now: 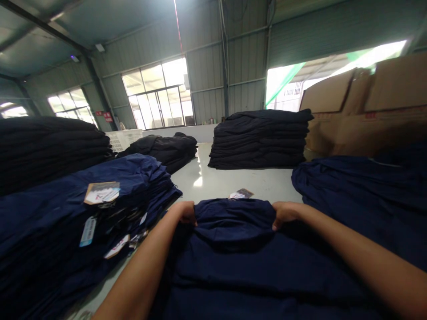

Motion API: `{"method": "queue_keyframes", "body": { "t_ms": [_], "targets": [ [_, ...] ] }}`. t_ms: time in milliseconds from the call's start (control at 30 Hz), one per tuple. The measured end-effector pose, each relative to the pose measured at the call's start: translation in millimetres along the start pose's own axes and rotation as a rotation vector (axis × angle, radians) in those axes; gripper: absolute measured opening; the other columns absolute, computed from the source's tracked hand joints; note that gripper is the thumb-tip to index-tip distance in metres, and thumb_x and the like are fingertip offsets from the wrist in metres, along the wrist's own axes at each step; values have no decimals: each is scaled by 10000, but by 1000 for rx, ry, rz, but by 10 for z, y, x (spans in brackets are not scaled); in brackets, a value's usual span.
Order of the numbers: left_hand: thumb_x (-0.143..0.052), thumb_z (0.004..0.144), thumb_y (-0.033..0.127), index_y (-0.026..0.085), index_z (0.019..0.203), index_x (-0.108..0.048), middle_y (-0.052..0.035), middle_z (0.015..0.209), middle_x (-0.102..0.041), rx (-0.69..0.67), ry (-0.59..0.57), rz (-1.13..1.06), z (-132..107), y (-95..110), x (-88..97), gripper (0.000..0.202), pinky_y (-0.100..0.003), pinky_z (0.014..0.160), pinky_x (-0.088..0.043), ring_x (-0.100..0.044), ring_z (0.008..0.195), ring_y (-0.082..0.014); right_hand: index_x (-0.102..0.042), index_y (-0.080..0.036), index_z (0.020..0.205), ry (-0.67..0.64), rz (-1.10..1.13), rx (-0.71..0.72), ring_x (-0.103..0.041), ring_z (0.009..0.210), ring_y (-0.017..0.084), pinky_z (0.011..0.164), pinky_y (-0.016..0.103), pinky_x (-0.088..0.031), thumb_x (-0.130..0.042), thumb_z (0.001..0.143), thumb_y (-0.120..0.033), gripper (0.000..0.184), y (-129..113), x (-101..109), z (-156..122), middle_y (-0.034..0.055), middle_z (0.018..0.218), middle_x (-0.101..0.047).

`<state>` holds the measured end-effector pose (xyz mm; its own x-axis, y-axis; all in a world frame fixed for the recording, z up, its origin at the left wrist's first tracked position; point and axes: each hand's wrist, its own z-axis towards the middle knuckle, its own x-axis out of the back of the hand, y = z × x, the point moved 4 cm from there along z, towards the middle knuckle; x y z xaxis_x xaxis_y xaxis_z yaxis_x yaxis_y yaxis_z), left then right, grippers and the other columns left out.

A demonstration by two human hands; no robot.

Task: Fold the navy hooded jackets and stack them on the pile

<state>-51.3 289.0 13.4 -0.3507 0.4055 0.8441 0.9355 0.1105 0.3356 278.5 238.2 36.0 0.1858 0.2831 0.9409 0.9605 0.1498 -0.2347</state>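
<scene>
A navy blue garment (233, 262) with a gathered upper edge spreads out in front of me; its exact kind I cannot tell. My left hand (187, 213) grips the left end of that edge, fingers closed on the cloth. At the right end, my right hand (282, 214) pinches the fabric with the thumb pointing down. Between the hands the edge sags slightly. A cardboard hang tag (241, 194) shows just beyond the gathered edge. The lower part of the garment runs out of view toward me.
Left of me lies a pile of navy garments (133, 171) with paper tags (102, 193). More navy cloth (360, 191) is heaped on the right. Black folded stacks (260, 140) stand farther back on the pale table (200, 178). Large cardboard boxes (363, 129) rise behind at right.
</scene>
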Motion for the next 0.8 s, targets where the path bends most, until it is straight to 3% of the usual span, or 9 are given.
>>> {"method": "queue_keyframes", "body": {
  "t_ms": [100, 233, 467, 600, 700, 800],
  "targets": [
    [-752, 453, 112, 182, 586, -638, 2, 448, -587, 3, 36, 17, 0, 16, -61, 189, -295, 520, -484, -596, 507, -206, -729, -192, 707, -14, -79, -36, -634, 633, 174, 557, 242, -456, -701, 506, -178, 203, -51, -68, -5, 12, 681, -697],
    [-656, 570, 69, 198, 685, -659, 20, 468, -590, -53, 212, 4, -56, 91, -28, 172, -254, 600, -478, -631, 594, -191, -728, -191, 785, 142, -226, -86, -639, 773, 243, 633, 307, -444, -647, 576, -187, 224, -98, 18, -12, 83, 795, -699],
    [-545, 693, 100, 185, 853, -632, -50, 784, -676, -167, 695, -34, -278, 370, 348, 201, -279, 748, -438, -615, 867, -235, -679, -229, 928, 473, -357, -145, -553, 930, 263, 709, 336, -388, -500, 770, -277, 243, -106, 387, -81, 102, 877, -682],
    [-478, 723, 80, 187, 914, -601, -53, 952, -656, -242, 894, -73, -447, 517, 574, 251, -269, 813, -411, -574, 965, -220, -652, -221, 962, 661, -367, -191, -515, 942, 272, 722, 363, -368, -376, 843, -245, 301, -139, 673, -168, 109, 941, -669],
    [-477, 712, 65, 175, 958, -588, -62, 1023, -634, -289, 958, -103, -550, 556, 697, 291, -263, 845, -399, -554, 1009, -218, -634, -186, 992, 748, -365, -213, -492, 978, 285, 741, 384, -354, -302, 864, -197, 356, -179, 835, -255, 143, 993, -648],
    [-531, 696, 77, 185, 1007, -589, -40, 1004, -646, -342, 924, -129, -608, 509, 694, 334, -254, 842, -408, -566, 1000, -214, -640, -172, 977, 737, -362, -212, -506, 971, 299, 726, 381, -354, -324, 864, -240, 342, -185, 831, -349, 165, 955, -643]
  ]
}}
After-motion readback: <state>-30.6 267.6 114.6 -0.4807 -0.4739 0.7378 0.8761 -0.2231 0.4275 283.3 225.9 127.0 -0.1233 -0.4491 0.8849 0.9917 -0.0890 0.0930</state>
